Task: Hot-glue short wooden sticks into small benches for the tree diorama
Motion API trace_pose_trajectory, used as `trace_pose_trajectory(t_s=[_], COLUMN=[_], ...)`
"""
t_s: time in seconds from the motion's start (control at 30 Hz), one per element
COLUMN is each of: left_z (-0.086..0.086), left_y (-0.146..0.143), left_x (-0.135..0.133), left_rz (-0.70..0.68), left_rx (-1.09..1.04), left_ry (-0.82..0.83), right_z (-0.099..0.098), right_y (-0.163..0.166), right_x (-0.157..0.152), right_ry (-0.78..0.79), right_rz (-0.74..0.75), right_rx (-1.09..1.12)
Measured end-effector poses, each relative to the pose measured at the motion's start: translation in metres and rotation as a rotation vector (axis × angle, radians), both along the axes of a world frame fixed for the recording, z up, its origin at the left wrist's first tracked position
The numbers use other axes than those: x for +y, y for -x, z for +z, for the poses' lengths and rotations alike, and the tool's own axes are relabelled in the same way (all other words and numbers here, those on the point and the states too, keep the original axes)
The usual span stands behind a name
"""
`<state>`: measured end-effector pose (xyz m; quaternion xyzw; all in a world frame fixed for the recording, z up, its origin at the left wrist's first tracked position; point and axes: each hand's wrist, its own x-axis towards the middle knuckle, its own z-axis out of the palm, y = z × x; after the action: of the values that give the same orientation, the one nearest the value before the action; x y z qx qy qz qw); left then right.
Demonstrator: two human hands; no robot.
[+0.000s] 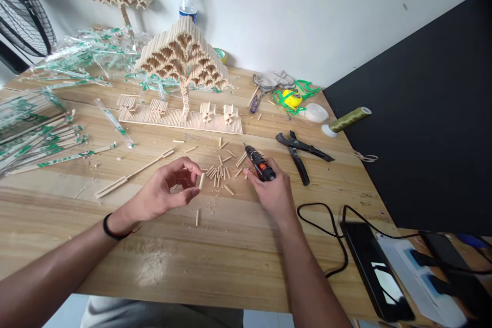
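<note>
Fingertips (191, 195) of the left hand (167, 184) are brought close together, a short wooden stick (202, 181) being pinched between thumb and fingers. By the curled fingers of the right hand (273, 192), a black glue gun (263, 166) is grasped. Both hands are placed over a wooden tabletop (238, 266), where cut stick pieces (219, 171) are scattered between and beyond them. Farther back, a tree-shaped stick model (184, 56) is mounted on a flat base, before a white wall (292, 10). Wrapped sticks (34, 128) are heaped at the left; a black hand tool (299, 164) is laid right of the glue gun. The gun's nozzle is directed forward and leftward, along its oblique long axis; the pinched stick's long axis is set nearly vertical in view, its upper end tipped slightly rightward.
</note>
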<state>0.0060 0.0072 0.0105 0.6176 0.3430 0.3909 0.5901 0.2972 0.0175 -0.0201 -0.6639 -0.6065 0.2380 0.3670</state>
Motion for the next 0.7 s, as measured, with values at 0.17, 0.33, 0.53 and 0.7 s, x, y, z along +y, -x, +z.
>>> trace_pose_trajectory(t_s=[0.17,0.33,0.53,0.7], left_z=[0.001,0.001,0.001,0.001], left_y=[-0.001,-0.001,-0.002,-0.004], left_x=[-0.001,-0.002,-0.002,-0.003], left_rz=[-0.034,-0.034,-0.027,-0.012], left_rx=[0.063,0.100,0.146,0.163], left_ry=[-0.019,-0.041,-0.062,-0.083], right_z=[0.001,0.001,0.000,0.012], right_y=[0.006,0.008,0.011,0.018], right_x=[0.000,-0.004,-0.004,-0.011], right_ry=[0.018,0.044,0.038,-0.049], right_rz=[0.018,0.049,0.040,0.124], right_rx=[-0.034,-0.043,-0.007,0.270])
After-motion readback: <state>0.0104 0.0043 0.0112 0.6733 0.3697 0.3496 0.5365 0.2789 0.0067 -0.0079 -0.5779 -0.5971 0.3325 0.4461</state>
